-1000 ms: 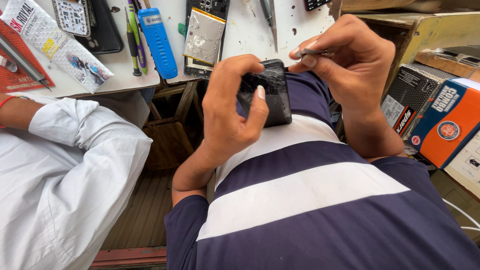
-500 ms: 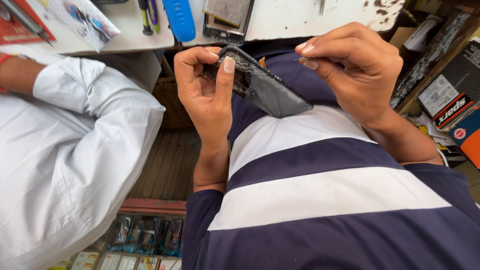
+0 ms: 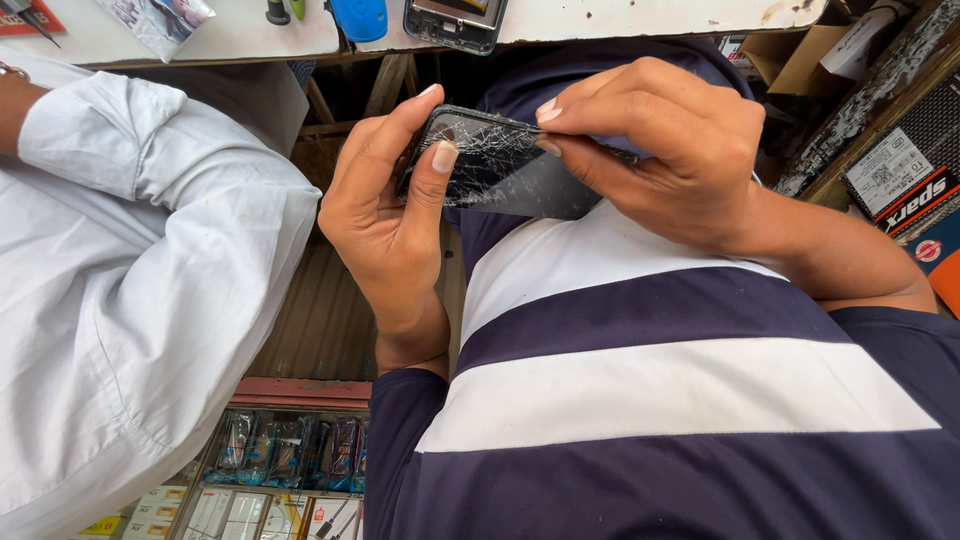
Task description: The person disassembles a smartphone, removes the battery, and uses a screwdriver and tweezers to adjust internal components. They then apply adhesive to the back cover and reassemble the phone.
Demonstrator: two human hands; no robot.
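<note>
Between both hands, cracked phone (image 3: 500,165): left hand (image 3: 385,215) fingers clamped around it, right hand (image 3: 665,150) fingertips pinching its top edge

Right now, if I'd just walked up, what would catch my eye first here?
Most likely the phone with a shattered black screen, held at chest height in the middle. The left hand grips its end, thumb on the glass, while the right hand pinches its top edge. At the left sits another person in a white sleeve, below a white table.
</note>
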